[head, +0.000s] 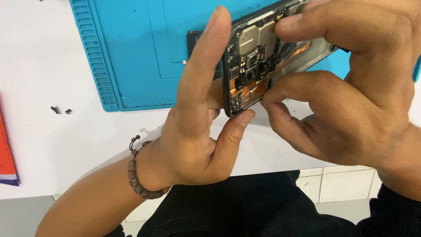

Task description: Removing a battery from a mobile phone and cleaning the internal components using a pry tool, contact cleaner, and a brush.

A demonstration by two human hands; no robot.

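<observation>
Left hand (197,127): grip clamped on opened smartphone (252,61), frame centre.
Right hand (351,96): fingertips pinching the smartphone's circuit board (250,52).
Blue repair mat (131,52): upper left.

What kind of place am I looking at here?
Likely a phone repair bench: an opened phone with its circuit board bare, a blue repair mat and loose small parts on a white table.

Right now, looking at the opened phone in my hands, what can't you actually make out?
- Opened phone: its far end runs past the top edge of the head view; the right hand covers its lower half.
- Black part on the blue mat: mostly hidden behind the left hand.
- Two small dark bits on the white table: too small to identify.
- Orange object: cut off by the left edge.
</observation>
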